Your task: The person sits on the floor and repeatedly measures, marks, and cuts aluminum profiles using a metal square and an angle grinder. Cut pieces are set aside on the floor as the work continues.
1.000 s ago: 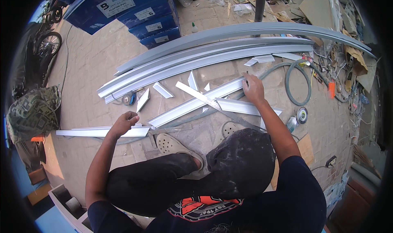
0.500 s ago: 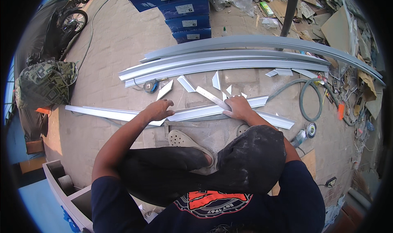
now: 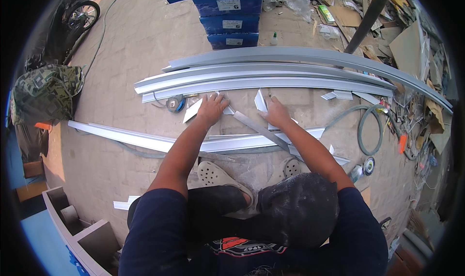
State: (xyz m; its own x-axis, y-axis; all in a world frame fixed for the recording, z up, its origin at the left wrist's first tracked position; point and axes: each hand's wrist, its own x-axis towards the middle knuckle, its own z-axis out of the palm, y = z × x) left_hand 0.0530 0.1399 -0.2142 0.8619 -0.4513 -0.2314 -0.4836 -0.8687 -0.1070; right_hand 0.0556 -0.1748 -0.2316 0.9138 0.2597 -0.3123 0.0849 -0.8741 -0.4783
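Note:
My left hand [image 3: 213,109] lies with spread fingers over a short white trim offcut [image 3: 228,110], partly hidden beneath it. Beside that hand is another angled offcut [image 3: 192,112]. My right hand [image 3: 278,113] is at a third small offcut [image 3: 260,101], its thumb by the lower end and its fingers apart. A narrow flat strip [image 3: 254,126] slants across the long white trim length [image 3: 232,144] in front of my feet. A second trim length [image 3: 121,136] runs off to the left.
Several long trim profiles [image 3: 271,82] lie beyond my hands, with a blue tape measure [image 3: 175,103] near their left end. An angle grinder [image 3: 368,166] and a coiled hose [image 3: 370,130] are at right. Blue boxes [image 3: 232,24] stand behind; scrap [image 3: 407,48] fills the far right.
My right hand has let go of the flat strip and moved forward to a small offcut. My left hand has reached forward and right onto another offcut. The view has shifted slightly.

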